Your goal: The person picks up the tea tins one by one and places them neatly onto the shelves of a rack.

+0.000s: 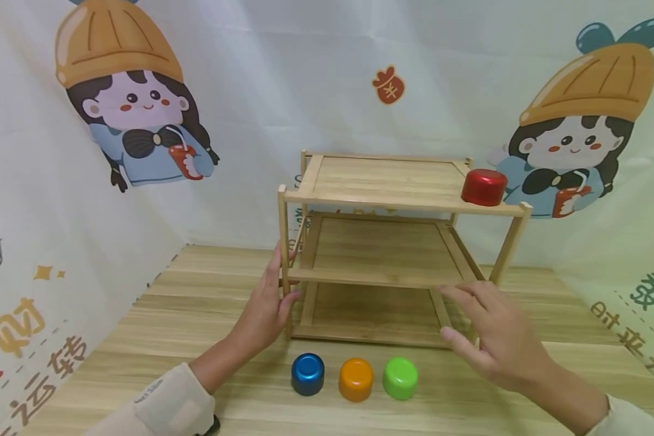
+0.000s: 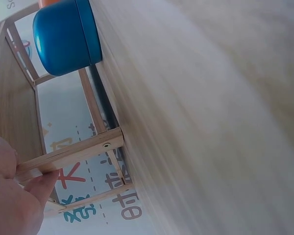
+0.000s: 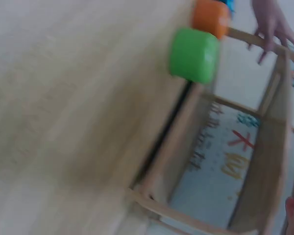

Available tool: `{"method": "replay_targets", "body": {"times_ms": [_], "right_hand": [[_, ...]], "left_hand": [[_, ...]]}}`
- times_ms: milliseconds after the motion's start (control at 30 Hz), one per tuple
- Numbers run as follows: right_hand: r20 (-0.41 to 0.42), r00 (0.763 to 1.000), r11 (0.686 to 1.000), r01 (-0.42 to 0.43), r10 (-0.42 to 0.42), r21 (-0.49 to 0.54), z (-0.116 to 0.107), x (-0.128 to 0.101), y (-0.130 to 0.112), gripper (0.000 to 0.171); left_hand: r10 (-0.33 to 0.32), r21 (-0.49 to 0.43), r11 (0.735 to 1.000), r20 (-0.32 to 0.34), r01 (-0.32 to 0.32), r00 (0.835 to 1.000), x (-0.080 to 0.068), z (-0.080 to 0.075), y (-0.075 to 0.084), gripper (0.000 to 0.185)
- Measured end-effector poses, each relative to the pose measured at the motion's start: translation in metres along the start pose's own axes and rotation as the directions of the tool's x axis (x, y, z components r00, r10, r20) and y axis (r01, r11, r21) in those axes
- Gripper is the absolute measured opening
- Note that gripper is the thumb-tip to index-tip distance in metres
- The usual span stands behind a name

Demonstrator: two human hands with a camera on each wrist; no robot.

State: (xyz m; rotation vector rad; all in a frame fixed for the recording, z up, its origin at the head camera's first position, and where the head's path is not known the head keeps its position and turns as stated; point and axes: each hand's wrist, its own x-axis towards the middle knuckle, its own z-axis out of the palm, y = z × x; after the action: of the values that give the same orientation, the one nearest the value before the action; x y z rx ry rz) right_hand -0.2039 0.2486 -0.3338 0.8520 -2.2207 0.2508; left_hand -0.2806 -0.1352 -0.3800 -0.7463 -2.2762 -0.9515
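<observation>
A three-tier wooden shelf (image 1: 381, 277) stands on the wood-grain table. My left hand (image 1: 267, 306) grips its front left post, thumb on the near side and fingers around the outside; the left wrist view also has this hand (image 2: 14, 191) on the post (image 2: 73, 152). By the front right of the middle tier is my right hand (image 1: 496, 339), fingers loosely bent and thumb apart, holding nothing. A red metallic jar (image 1: 484, 188) sits upside up on the top tier's front right corner. Before the shelf stand a blue jar (image 1: 307, 374), an orange jar (image 1: 356, 379) and a green jar (image 1: 400, 378) in a row.
Behind and beside the table (image 1: 169, 321) hangs a white printed cloth (image 1: 261, 79) with cartoon figures and characters. The shelf's top tier (image 1: 384, 178) has low rails at front and back. Posts rise at its corners.
</observation>
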Motion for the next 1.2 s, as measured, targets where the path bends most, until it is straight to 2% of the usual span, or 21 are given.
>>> {"method": "replay_targets", "body": {"times_ms": [267,433,733,1200], "right_hand": [[0.092,0.994,0.999,0.051,-0.050,-0.001,0.024,-0.019,-0.018,0.055],[0.117,0.991,0.998,0.058,-0.058,-0.002,0.034,-0.026,-0.024,0.053],[0.130,0.987,0.995,0.102,-0.098,-0.024,0.050,-0.032,-0.030,0.050],[0.220,0.971,0.992,0.108,-0.090,-0.069,0.065,-0.037,-0.033,0.053]], "left_hand": [[0.005,-0.002,1.000,0.002,-0.005,1.000,0.000,0.000,-0.001,0.102],[0.011,-0.003,1.000,0.004,-0.011,1.000,0.000,0.000,-0.001,0.102],[0.002,-0.002,1.000,0.006,-0.002,1.000,-0.001,-0.001,0.001,0.101],[-0.016,-0.003,1.000,0.016,0.016,1.000,-0.001,-0.001,0.002,0.101]]}}
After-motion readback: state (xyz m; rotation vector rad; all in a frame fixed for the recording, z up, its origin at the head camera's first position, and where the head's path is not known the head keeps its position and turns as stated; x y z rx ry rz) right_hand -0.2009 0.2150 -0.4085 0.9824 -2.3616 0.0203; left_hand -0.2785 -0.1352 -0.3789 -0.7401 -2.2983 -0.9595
